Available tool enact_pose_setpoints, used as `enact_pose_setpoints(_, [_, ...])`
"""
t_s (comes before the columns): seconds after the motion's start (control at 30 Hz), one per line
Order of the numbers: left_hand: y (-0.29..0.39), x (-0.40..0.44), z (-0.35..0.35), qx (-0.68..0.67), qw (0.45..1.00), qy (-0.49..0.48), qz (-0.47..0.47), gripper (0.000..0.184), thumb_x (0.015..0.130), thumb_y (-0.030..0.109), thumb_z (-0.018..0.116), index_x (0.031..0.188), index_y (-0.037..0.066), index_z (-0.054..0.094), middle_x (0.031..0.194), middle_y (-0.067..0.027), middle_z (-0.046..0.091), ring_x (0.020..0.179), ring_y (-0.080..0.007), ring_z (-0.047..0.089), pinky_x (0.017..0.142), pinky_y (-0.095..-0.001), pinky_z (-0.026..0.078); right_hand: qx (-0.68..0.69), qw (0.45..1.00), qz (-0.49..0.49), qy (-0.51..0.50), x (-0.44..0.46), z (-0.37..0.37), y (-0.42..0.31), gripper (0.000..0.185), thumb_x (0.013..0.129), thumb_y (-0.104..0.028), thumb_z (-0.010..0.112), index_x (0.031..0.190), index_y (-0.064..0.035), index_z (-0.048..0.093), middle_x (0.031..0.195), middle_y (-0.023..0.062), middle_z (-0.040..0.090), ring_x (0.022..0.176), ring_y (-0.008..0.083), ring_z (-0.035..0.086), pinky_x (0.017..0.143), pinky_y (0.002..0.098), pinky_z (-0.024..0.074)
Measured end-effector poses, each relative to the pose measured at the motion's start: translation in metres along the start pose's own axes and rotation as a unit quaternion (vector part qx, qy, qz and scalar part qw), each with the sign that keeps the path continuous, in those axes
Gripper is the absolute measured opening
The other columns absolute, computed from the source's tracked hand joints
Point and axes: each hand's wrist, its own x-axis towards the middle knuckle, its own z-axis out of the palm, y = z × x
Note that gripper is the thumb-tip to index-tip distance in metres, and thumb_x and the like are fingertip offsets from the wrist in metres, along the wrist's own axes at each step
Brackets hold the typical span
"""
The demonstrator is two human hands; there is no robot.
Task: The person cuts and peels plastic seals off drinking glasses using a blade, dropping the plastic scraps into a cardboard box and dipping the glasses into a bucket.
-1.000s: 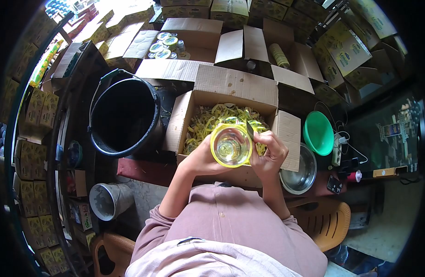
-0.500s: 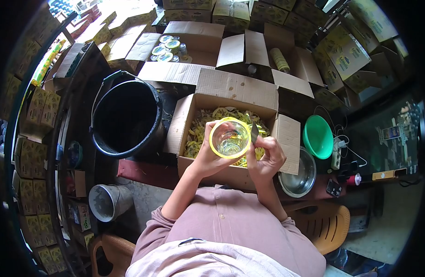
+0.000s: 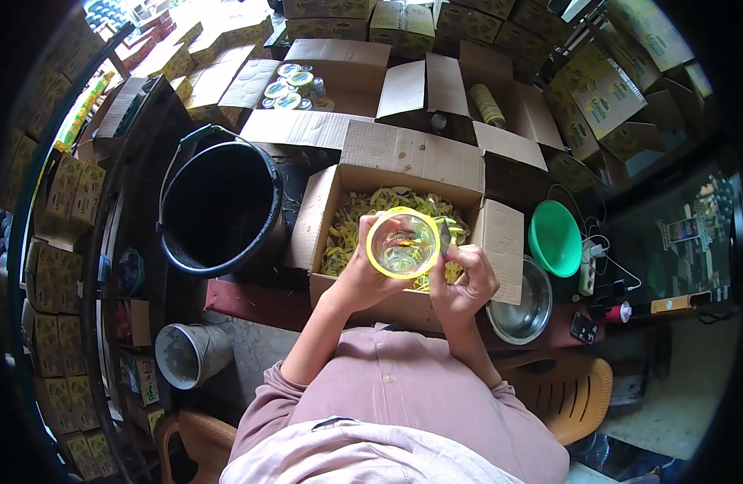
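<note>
A clear plastic cup (image 3: 403, 244) with a yellow rim is tilted so that its open mouth faces me. My left hand (image 3: 362, 270) is wrapped around its left side. At the right of the rim, my right hand (image 3: 466, 282) pinches a small dark, flat, blade-like piece (image 3: 445, 236), which touches or nearly touches the rim. Both hands are above an open cardboard box (image 3: 412, 153) holding a heap of yellow strips (image 3: 359, 218). Part of the cup's wall is hidden behind the left fingers.
A large black bucket (image 3: 168, 218) stands left of the box, with a grey bucket (image 3: 177, 355) lower down. To the right are a green bowl (image 3: 557, 239) and a clear basin (image 3: 523, 310). Behind, one carton holds lidded cups (image 3: 289, 87), another a stack of yellow-rimmed cups (image 3: 487, 105).
The dark piece has shifted slightly at the right of the rim, and my right hand has moved a little with it. The left hand's hold on the cup looks the same.
</note>
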Motion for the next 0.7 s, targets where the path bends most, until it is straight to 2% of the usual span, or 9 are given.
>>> enact_pose_setpoints(0.13, [0.003,-0.001,-0.005,0.123,0.992,-0.017,0.014,0.07,0.061,0.008,0.076,0.117,0.002,0.035,0.109,-0.0114,0.033,0.108,-0.0256,0.045,0.091,-0.0333,0.045,-0.017,1.0,-0.004,-0.001,0.003,0.0,0.0,0.019,0.066,0.005,0.065,0.083,-0.0031,0.06,0.07,0.009,0.06,0.062,0.0192,0.06,0.058,0.029,0.0488])
enact_pose_setpoints(0.23, [0.011,0.0,-0.005,0.14,0.989,-0.019,0.038,0.071,0.06,0.009,0.077,0.117,0.002,0.035,0.109,-0.0115,0.033,0.107,-0.0272,0.046,0.091,-0.0345,0.045,0.006,1.0,0.0,-0.019,0.008,-0.001,0.003,0.021,0.065,0.007,0.065,0.082,-0.0026,0.061,0.069,0.0086,0.059,0.061,0.0179,0.06,0.059,0.0281,0.0486])
enact_pose_setpoints(0.3, [0.013,0.001,-0.008,0.137,0.99,-0.027,0.029,0.073,0.059,0.01,0.078,0.117,0.002,0.035,0.109,-0.0114,0.034,0.107,-0.0276,0.047,0.091,-0.0352,0.045,0.052,0.998,0.001,-0.044,0.013,-0.005,0.005,0.021,0.064,0.009,0.065,0.082,-0.0021,0.061,0.068,0.0083,0.059,0.06,0.017,0.059,0.06,0.0277,0.0485])
enact_pose_setpoints(0.43, [0.006,0.0,-0.01,0.095,0.995,-0.015,0.012,0.077,0.057,0.01,0.08,0.118,0.002,0.034,0.11,-0.0114,0.035,0.107,-0.0272,0.047,0.091,-0.0346,0.045,0.055,0.997,-0.008,-0.048,0.014,-0.005,0.007,0.022,0.063,0.01,0.065,0.081,-0.002,0.061,0.066,0.0083,0.059,0.059,0.0159,0.059,0.061,0.0269,0.0477])
enact_pose_setpoints(0.6, [0.011,0.0,-0.014,0.159,0.986,-0.043,0.035,0.08,0.058,0.011,0.08,0.12,0.002,0.031,0.11,-0.0116,0.036,0.106,-0.0264,0.048,0.09,-0.0338,0.045,0.045,0.998,-0.004,-0.038,0.006,-0.005,0.011,0.02,0.064,0.01,0.065,0.079,-0.0018,0.061,0.067,0.0087,0.059,0.059,0.0166,0.059,0.061,0.027,0.0477])
enact_pose_setpoints(0.7, [0.015,-0.001,-0.012,0.18,0.98,-0.067,0.047,0.08,0.059,0.011,0.08,0.121,0.001,0.03,0.109,-0.0114,0.037,0.105,-0.0255,0.049,0.089,-0.0331,0.044,0.045,0.998,-0.004,-0.042,0.013,-0.005,0.006,0.019,0.064,0.012,0.063,0.077,-0.0002,0.058,0.064,0.007,0.055,0.058,0.0126,0.053,0.054,0.0228,0.0417])
